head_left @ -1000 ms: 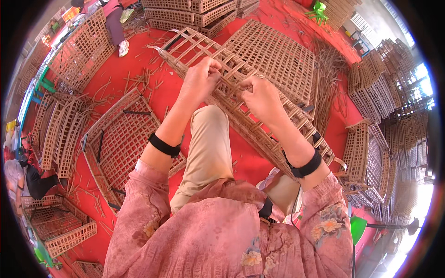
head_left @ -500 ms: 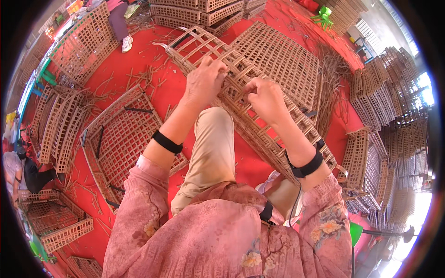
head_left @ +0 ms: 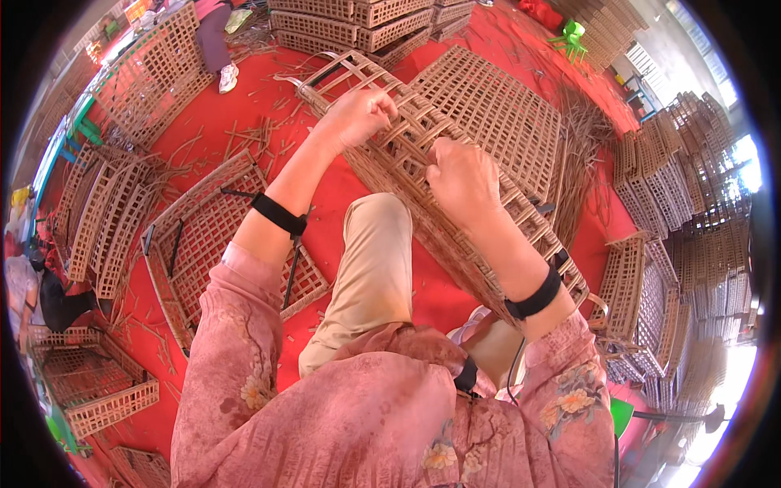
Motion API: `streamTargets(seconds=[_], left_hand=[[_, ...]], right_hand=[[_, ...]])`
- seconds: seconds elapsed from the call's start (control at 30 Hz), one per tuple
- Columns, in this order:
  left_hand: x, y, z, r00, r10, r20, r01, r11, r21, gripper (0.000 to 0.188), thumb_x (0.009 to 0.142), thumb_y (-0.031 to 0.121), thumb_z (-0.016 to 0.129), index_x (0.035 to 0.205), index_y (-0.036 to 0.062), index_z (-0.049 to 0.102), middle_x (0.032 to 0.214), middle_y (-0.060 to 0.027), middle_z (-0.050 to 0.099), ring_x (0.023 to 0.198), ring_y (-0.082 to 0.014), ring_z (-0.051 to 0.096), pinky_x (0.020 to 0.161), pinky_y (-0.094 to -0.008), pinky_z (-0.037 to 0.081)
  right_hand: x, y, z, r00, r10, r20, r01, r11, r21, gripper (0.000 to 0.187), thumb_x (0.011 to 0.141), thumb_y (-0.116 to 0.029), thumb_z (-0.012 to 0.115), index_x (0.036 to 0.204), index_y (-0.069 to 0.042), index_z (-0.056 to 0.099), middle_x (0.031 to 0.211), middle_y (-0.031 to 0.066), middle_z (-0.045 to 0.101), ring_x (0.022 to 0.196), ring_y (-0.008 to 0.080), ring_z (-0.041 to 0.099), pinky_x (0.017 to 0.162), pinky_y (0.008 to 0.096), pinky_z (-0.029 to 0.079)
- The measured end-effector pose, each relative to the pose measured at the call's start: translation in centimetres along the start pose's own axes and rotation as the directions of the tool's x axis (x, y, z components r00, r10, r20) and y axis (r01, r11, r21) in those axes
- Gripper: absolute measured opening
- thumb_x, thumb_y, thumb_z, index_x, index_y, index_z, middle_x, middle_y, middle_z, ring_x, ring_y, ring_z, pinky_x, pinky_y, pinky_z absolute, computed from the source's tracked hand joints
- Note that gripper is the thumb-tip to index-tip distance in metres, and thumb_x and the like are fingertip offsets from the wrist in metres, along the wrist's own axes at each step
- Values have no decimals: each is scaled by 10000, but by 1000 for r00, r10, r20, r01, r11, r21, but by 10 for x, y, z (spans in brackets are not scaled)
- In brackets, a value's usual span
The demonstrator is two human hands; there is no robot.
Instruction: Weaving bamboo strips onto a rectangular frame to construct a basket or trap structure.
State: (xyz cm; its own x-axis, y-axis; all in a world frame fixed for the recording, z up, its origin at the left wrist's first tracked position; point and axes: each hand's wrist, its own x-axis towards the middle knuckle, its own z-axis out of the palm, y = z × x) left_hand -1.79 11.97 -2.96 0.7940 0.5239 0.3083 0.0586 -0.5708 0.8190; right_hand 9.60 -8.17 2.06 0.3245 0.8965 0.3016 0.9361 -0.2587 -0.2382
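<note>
A brown woven wicker tray [head_left: 521,213] stands on its side in front of my knees, slanting from upper left to lower right, with its open-lattice side facing up. Over the upper left part of this side is my left hand [head_left: 358,118], its fingers curled closed. My right hand [head_left: 464,180] is closed too, knuckles up, above the middle of the same side. Between the two hands run crossing wicker strips [head_left: 404,145]. What the fingertips pinch is hidden by the hands. Each forearm wears a black band.
A flat lattice panel [head_left: 488,114] leans behind the tray. Another tray with black braces [head_left: 220,252] lies on the red floor at left, among scattered wicker scraps [head_left: 244,134]. Stacked trays [head_left: 354,24] rise at the back and right [head_left: 667,163]. Another person's leg [head_left: 213,41] shows at upper left.
My left hand has moved a little left, away from my right hand, widening the gap between them. My right hand has shifted slightly downward. The tray stays nearly in place.
</note>
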Motion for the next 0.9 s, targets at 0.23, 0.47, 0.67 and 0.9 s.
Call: streamTargets(seconds=[0.23, 0.47, 0.67, 0.9], left_hand=[[12, 34, -71, 773, 488, -406, -106, 729, 676, 104, 922, 154, 577, 1025, 149, 592, 841, -131, 670, 764, -332, 679, 666, -433, 542], [21, 50, -116, 627, 593, -506, -208, 753, 624, 162, 909, 75, 609, 1061, 128, 606, 883, -132, 692, 805, -308, 693, 688, -396, 543], [4, -3, -55, 898, 185, -398, -20, 923, 383, 121, 917, 145, 668, 1030, 118, 704, 922, -96, 720, 774, -188, 668, 724, -338, 535], [-25, -21, 8, 949, 186, -255, -53, 890, 453, 118, 890, 119, 661, 991, 156, 710, 989, -64, 615, 906, -286, 643, 784, -394, 518]], right_hand=[[62, -8, 0, 991, -93, -96, 118, 947, 300, 303, 840, -175, 653, 1087, 0, 676, 986, 184, 712, 943, 346, 681, 828, 430, 531], [122, -28, 26, 986, -102, 133, -65, 500, 864, 335, 935, -301, 647, 1074, -3, 714, 853, 92, 701, 802, 165, 659, 766, 328, 514], [94, -12, 19, 992, 10, 124, -96, 696, 711, 360, 919, -312, 665, 745, 1, 698, 533, 18, 572, 472, 110, 525, 490, 309, 437], [70, -5, 22, 939, 143, 312, -306, 761, 572, 300, 815, -242, 681, 660, 15, 675, 554, 82, 623, 497, 152, 602, 534, 318, 480]])
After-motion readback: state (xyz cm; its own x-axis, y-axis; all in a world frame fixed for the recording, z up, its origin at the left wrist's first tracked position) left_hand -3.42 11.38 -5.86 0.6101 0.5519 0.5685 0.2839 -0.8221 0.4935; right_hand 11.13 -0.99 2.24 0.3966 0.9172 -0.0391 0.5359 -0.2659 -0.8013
